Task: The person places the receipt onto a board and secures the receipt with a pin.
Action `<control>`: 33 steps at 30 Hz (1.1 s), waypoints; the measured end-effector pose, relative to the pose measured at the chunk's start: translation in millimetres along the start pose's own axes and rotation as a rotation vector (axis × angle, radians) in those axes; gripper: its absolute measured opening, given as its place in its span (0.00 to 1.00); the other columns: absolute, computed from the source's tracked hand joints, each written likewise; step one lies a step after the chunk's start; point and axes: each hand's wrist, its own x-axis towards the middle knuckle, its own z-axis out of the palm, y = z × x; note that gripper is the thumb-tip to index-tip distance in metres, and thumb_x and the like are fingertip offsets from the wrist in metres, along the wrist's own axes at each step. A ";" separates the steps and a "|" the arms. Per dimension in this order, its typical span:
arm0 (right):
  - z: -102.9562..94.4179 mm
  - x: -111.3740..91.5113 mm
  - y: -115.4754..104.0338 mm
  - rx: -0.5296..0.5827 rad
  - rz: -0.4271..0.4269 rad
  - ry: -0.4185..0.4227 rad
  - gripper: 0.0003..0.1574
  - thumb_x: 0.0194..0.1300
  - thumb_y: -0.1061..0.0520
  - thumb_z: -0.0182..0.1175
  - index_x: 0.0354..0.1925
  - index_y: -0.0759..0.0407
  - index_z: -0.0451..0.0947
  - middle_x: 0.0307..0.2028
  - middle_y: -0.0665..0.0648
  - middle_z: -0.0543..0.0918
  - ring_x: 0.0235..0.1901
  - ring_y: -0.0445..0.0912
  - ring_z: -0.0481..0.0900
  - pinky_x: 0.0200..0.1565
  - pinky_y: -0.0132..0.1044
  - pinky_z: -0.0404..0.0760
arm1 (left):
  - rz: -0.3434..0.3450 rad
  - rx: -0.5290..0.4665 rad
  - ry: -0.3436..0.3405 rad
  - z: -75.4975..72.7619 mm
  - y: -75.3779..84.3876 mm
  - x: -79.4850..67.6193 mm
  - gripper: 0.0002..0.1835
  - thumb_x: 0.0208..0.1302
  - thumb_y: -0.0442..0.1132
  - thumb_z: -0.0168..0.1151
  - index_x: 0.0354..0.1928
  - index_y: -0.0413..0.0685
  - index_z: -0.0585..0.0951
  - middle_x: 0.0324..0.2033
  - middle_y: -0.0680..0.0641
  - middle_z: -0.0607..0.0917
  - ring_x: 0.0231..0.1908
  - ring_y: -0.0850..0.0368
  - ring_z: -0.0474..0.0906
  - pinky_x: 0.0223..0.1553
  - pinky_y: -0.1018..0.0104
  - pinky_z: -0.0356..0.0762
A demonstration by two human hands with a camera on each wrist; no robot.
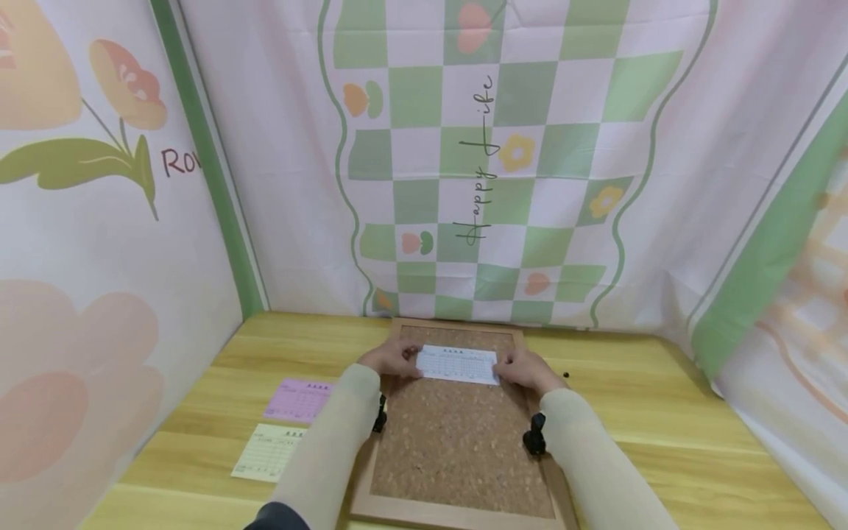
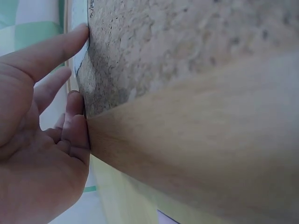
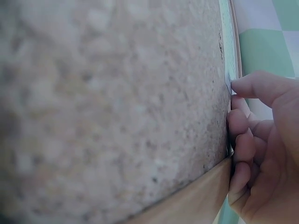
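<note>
A white printed form slip (image 1: 458, 365) lies across the upper part of a wood-framed cork board (image 1: 457, 449). My left hand (image 1: 395, 358) holds its left end, with the thumb on the paper in the left wrist view and the lower fingers curled beside the frame (image 2: 140, 126). At the opposite end, my right hand (image 1: 526, 369) pinches the slip's edge. The right wrist view shows that thumb on the paper's corner and the other fingers curled by the board's edge. Only a thin strip of the slip appears in either wrist view.
Left of the board, a pink form slip (image 1: 298, 400) and a pale yellow form slip (image 1: 265, 453) lie on the wooden table (image 1: 662, 419), partly covered by the left sleeve. A small black object (image 1: 566, 375) sits near the right hand. Patterned curtains (image 1: 285, 184) enclose the table.
</note>
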 end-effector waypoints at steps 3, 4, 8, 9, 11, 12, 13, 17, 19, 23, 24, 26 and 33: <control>-0.1 -0.9 -0.5 0.000 0.003 -0.008 0.22 0.67 0.52 0.59 0.18 0.53 0.67 0.15 0.48 0.66 0.18 0.42 0.63 0.22 0.34 0.63 | -0.012 0.018 0.005 1.1 1.1 -0.4 0.35 0.62 0.38 0.71 0.71 0.42 0.70 0.67 0.37 0.70 0.68 0.41 0.64 0.67 0.49 0.62; -0.2 -1.2 -0.7 0.002 0.009 -0.010 0.22 0.67 0.52 0.59 0.17 0.53 0.67 0.15 0.48 0.66 0.18 0.42 0.63 0.23 0.34 0.63 | -0.016 0.023 0.004 1.3 1.4 -0.5 0.36 0.62 0.38 0.71 0.71 0.42 0.70 0.68 0.37 0.69 0.68 0.41 0.63 0.67 0.49 0.61; -1.0 -1.7 -1.9 -0.001 0.006 -0.015 0.23 0.68 0.52 0.59 0.17 0.53 0.67 0.15 0.48 0.65 0.18 0.42 0.63 0.23 0.34 0.63 | -0.029 0.041 0.000 1.8 0.9 0.6 0.36 0.63 0.40 0.71 0.72 0.42 0.69 0.69 0.38 0.68 0.70 0.42 0.61 0.68 0.49 0.59; -1.3 -1.7 -2.5 0.000 0.011 -0.016 0.23 0.68 0.52 0.59 0.17 0.53 0.67 0.15 0.48 0.65 0.18 0.42 0.63 0.23 0.34 0.63 | -0.030 0.044 0.000 1.7 0.5 1.2 0.36 0.63 0.40 0.71 0.72 0.42 0.69 0.69 0.38 0.68 0.70 0.42 0.60 0.68 0.50 0.59; -2.0 -1.6 -3.5 -0.008 0.002 -0.018 0.23 0.69 0.52 0.59 0.17 0.53 0.67 0.15 0.48 0.65 0.17 0.42 0.62 0.23 0.34 0.63 | -0.031 0.046 -0.003 1.4 -0.8 2.1 0.36 0.63 0.41 0.71 0.72 0.43 0.69 0.69 0.38 0.68 0.70 0.42 0.61 0.68 0.50 0.59; -2.3 -1.6 -3.9 -0.013 -0.006 -0.019 0.23 0.69 0.52 0.58 0.18 0.53 0.67 0.15 0.49 0.65 0.17 0.42 0.62 0.23 0.34 0.63 | -0.032 0.041 -0.005 1.2 -1.0 1.9 0.37 0.63 0.41 0.71 0.72 0.43 0.69 0.69 0.38 0.68 0.70 0.42 0.60 0.68 0.50 0.59; -2.7 -1.8 -4.5 -0.013 -0.011 -0.021 0.23 0.70 0.52 0.59 0.18 0.54 0.67 0.15 0.49 0.65 0.17 0.42 0.62 0.23 0.34 0.63 | -0.034 0.038 -0.008 1.1 -1.4 1.7 0.37 0.63 0.41 0.71 0.72 0.43 0.69 0.69 0.38 0.68 0.70 0.42 0.60 0.68 0.49 0.59; -5.8 -4.9 -5.4 0.008 -0.021 -0.036 0.22 0.70 0.53 0.59 0.20 0.55 0.68 0.16 0.49 0.66 0.19 0.43 0.63 0.25 0.35 0.64 | -0.038 0.035 -0.006 1.2 -0.9 0.5 0.36 0.63 0.41 0.71 0.72 0.45 0.69 0.69 0.38 0.68 0.69 0.42 0.61 0.68 0.49 0.59; -8.8 -7.3 -5.1 0.030 -0.023 -0.044 0.20 0.70 0.53 0.58 0.21 0.56 0.69 0.18 0.50 0.68 0.20 0.44 0.65 0.25 0.36 0.65 | -0.039 0.035 -0.007 1.1 0.3 -0.9 0.36 0.63 0.41 0.71 0.72 0.45 0.69 0.69 0.38 0.68 0.69 0.42 0.60 0.68 0.49 0.59; -16.0 -10.7 -2.8 0.049 -0.051 -0.040 0.15 0.70 0.54 0.56 0.27 0.60 0.73 0.23 0.54 0.76 0.25 0.46 0.72 0.29 0.38 0.72 | -0.029 0.048 -0.003 0.8 0.2 -0.8 0.36 0.63 0.41 0.71 0.72 0.44 0.70 0.69 0.38 0.68 0.69 0.42 0.61 0.68 0.49 0.59; -18.0 -11.1 -1.7 0.049 -0.062 -0.038 0.15 0.71 0.54 0.56 0.29 0.62 0.75 0.26 0.55 0.78 0.27 0.47 0.75 0.31 0.39 0.74 | -0.028 0.050 -0.003 0.7 0.0 -0.7 0.36 0.63 0.41 0.71 0.72 0.44 0.69 0.69 0.37 0.67 0.70 0.42 0.60 0.68 0.50 0.59; -21.7 -11.6 0.6 0.050 -0.087 -0.029 0.15 0.71 0.54 0.57 0.33 0.65 0.78 0.30 0.58 0.82 0.30 0.48 0.79 0.34 0.41 0.78 | -0.026 0.062 0.003 0.5 -0.6 0.3 0.36 0.62 0.41 0.72 0.71 0.44 0.70 0.70 0.37 0.66 0.70 0.42 0.59 0.68 0.49 0.59; -35.4 -13.6 13.1 0.067 -0.099 -0.011 0.14 0.73 0.56 0.55 0.37 0.67 0.79 0.32 0.59 0.83 0.30 0.47 0.79 0.33 0.41 0.79 | -0.035 0.055 0.000 1.0 -1.3 -0.6 0.36 0.62 0.42 0.71 0.71 0.46 0.71 0.70 0.37 0.67 0.71 0.42 0.58 0.69 0.49 0.57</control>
